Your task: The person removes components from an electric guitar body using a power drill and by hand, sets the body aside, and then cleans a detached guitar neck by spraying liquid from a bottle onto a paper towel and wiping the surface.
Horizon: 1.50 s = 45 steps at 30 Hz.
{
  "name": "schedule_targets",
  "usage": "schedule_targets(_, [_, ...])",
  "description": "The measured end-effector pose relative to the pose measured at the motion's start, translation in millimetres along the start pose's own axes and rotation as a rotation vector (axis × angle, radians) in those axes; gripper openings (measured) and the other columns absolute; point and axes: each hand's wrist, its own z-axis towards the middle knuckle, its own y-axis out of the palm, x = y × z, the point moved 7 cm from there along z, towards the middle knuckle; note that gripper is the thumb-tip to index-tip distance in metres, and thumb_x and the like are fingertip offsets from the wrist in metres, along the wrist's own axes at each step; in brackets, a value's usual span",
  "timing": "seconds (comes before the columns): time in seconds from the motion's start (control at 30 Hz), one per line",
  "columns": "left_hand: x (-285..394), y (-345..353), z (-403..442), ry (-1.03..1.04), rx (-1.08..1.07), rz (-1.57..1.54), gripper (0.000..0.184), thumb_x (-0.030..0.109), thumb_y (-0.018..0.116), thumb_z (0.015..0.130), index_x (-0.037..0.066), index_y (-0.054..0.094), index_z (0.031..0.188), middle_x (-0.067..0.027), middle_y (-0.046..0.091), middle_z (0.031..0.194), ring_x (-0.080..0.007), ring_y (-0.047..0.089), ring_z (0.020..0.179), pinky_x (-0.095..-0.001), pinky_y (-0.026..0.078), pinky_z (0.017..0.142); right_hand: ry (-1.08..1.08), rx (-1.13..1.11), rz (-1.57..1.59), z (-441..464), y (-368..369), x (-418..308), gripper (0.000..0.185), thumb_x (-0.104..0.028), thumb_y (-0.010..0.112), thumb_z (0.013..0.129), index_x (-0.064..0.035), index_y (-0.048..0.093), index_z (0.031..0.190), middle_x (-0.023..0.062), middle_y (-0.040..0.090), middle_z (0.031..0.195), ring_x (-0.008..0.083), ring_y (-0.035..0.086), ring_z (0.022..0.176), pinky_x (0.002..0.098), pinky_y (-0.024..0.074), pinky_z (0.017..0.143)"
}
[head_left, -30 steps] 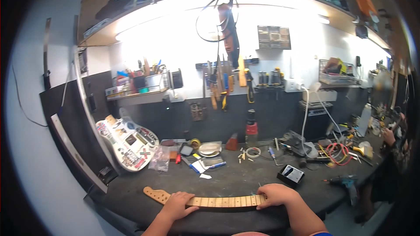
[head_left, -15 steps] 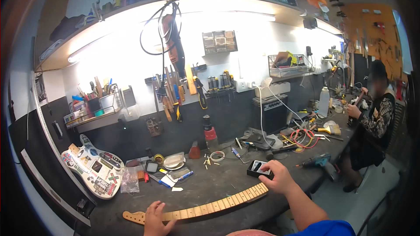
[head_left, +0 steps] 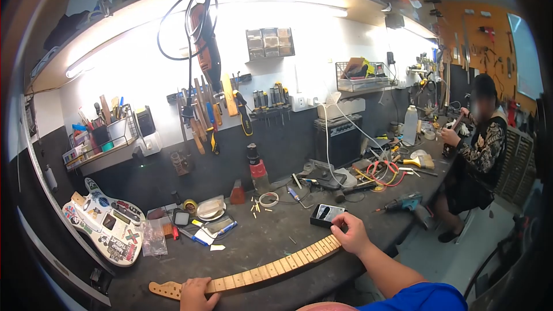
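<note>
A pale maple guitar neck (head_left: pixel 271 270) with dark frets lies along the bench's front, its headstock to the left. My left hand (head_left: pixel 197 295) is wrapped over it just past the headstock. At the body end, my right hand (head_left: pixel 351 235) is closed, thumb and fingertips together above the neck's tip. Whatever sits between those fingers is too small or hidden to make out. Beside them is a small black open box (head_left: pixel 325 215) with a light-coloured, dark-marked inside.
A stickered guitar body (head_left: pixel 109 224) leans at the left. A cordless drill (head_left: pixel 403 203) lies right of my right hand. Cables (head_left: pixel 385 173) and tools clutter the back right. A co-worker (head_left: pixel 487 132) sits at the far right, holding a long piece.
My right hand has drawn back from over the box, its fingers now together. My left hand has settled onto the neck. The whole view has shifted.
</note>
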Motion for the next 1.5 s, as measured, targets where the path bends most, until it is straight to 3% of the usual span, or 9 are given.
schedule_targets(0.3, [21,-7,7,-0.042,-0.028,0.051,0.049,0.016,0.082,0.081,0.000,0.068,0.125,-0.0236,0.070,0.113,-0.0460,0.064,0.104,-0.0531,0.051,0.095,-0.035,-0.035,0.025,-6,16,-1,0.015,-0.013,0.076,0.087,-0.0042,0.071,0.098,0.0100,0.072,0.091,0.0265,0.071,0.089,0.0380,0.0567,0.082])
schedule_targets(0.53, [15,3,5,-0.087,-0.141,0.075,0.057,0.022,0.081,0.081,0.001,0.064,0.131,-0.0250,0.066,0.125,-0.0459,0.059,0.116,-0.0561,0.044,0.105,-0.344,-0.161,-0.153,-3,32,-29,0.010,-0.011,0.073,0.074,-0.0133,0.066,0.081,0.0027,0.061,0.078,0.0247,0.060,0.078,0.0406,0.0396,0.081])
schedule_targets(0.8, [16,-11,25,-0.123,-0.305,0.113,0.061,0.035,0.073,0.088,0.004,0.058,0.138,-0.0230,0.066,0.128,-0.0420,0.062,0.120,-0.0575,0.046,0.106,0.060,-0.603,-0.141,-27,11,-58,0.017,-0.025,0.072,0.090,-0.0126,0.070,0.101,0.0057,0.073,0.094,0.0276,0.070,0.095,0.0433,0.0493,0.087])
schedule_targets(0.97, [40,-8,40,-0.122,-0.103,0.032,0.072,0.039,0.074,0.089,0.012,0.050,0.151,-0.0190,0.047,0.152,-0.0409,0.044,0.141,-0.0686,0.034,0.113,0.264,-1.015,-0.128,-21,-29,-105,0.025,-0.026,0.070,0.094,-0.0065,0.070,0.110,0.0118,0.074,0.100,0.0314,0.074,0.091,0.0432,0.0584,0.081])
schedule_targets(1.07, [75,31,16,0.065,0.407,-0.468,0.079,0.041,0.075,0.089,0.017,0.045,0.159,-0.0166,0.037,0.167,-0.0403,0.033,0.154,-0.0753,0.026,0.117,0.265,-1.108,-0.199,7,-48,-132,0.024,-0.025,0.069,0.095,-0.0065,0.071,0.110,0.0132,0.075,0.102,0.0308,0.075,0.094,0.0433,0.0582,0.082])
schedule_targets(1.13, [135,8,40,-0.151,-0.434,0.224,0.062,0.037,0.087,0.080,0.007,0.069,0.132,-0.0216,0.063,0.138,-0.0400,0.060,0.130,-0.0489,0.049,0.109,0.290,-1.083,-0.198,24,-57,-144,0.024,-0.026,0.069,0.095,-0.0070,0.071,0.110,0.0133,0.075,0.103,0.0328,0.074,0.098,0.0453,0.0573,0.086])
schedule_targets(1.23, [139,51,38,-0.682,-0.471,-0.174,0.054,0.037,0.082,0.085,0.009,0.072,0.129,-0.0212,0.068,0.131,-0.0380,0.063,0.128,-0.0470,0.049,0.110,0.338,-1.080,-0.187,35,-71,-150,0.026,-0.028,0.069,0.095,-0.0081,0.071,0.111,0.0137,0.075,0.106,0.0343,0.073,0.102,0.0463,0.0567,0.089])
schedule_targets(1.33, [125,109,29,-0.340,-0.642,-0.585,0.046,0.035,0.079,0.088,0.009,0.074,0.126,-0.0200,0.075,0.117,-0.0365,0.068,0.120,-0.0451,0.049,0.110,0.283,-1.070,-0.191,62,-91,-138,0.027,-0.029,0.070,0.095,-0.0086,0.072,0.113,0.0137,0.075,0.107,0.0339,0.073,0.104,0.0460,0.0566,0.089])
schedule_targets(1.5, [179,54,47,-0.487,-0.729,-0.471,0.043,0.034,0.078,0.090,0.009,0.075,0.125,-0.0204,0.075,0.116,-0.0367,0.069,0.118,-0.0449,0.049,0.108,0.123,-0.738,-0.166,180,-153,-109,0.027,-0.028,0.075,0.090,-0.0096,0.073,0.110,0.0139,0.075,0.101,0.0319,0.074,0.096,0.0437,0.0576,0.086])
